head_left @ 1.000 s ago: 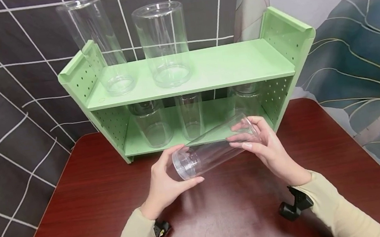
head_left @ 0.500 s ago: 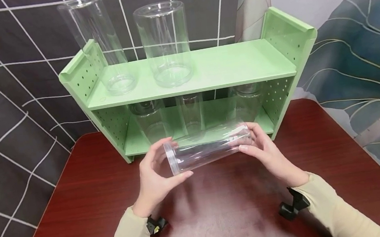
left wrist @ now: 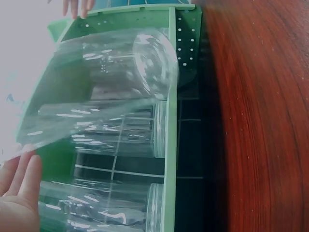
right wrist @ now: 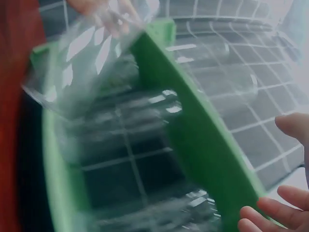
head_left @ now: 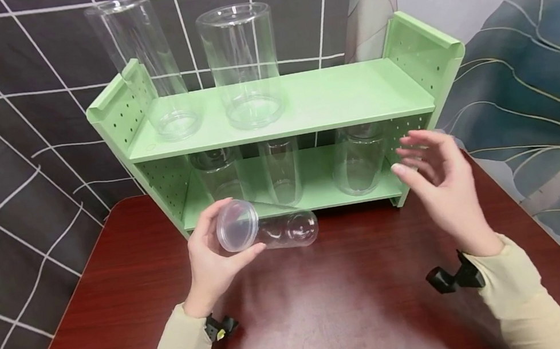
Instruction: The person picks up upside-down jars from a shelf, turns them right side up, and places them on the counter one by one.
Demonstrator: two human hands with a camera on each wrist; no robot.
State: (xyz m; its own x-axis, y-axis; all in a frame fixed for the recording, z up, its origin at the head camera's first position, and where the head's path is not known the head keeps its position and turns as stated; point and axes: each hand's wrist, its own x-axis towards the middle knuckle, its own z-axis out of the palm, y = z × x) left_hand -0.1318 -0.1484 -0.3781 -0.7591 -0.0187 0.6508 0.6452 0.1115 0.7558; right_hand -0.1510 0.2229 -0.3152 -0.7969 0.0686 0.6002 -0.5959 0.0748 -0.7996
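Note:
A clear plastic jar (head_left: pixel 278 231) lies on its side over the red-brown table (head_left: pixel 347 305), just in front of the green shelf (head_left: pixel 313 99). My left hand (head_left: pixel 237 229) grips its near end, thumb below and fingers curled over the rim. My right hand (head_left: pixel 407 154) hovers open beside the shelf's right leg and touches nothing. In the left wrist view the jar (left wrist: pixel 111 87) stretches toward the shelf edge (left wrist: pixel 169 145). The right wrist view is blurred: the shelf board (right wrist: pixel 193 130) and my right fingertips (right wrist: pixel 270 212) show.
Two tall clear jars (head_left: pixel 143 63) (head_left: pixel 241 63) stand on the top shelf, toward its left. Three shorter jars (head_left: pixel 220 178) (head_left: pixel 281 168) (head_left: pixel 358 157) stand on the lower shelf. A tiled wall is behind.
My right hand has let go of the jar and moved up and right, fingers spread. The left hand alone now holds the jar, swung so its far end points toward the shelf.

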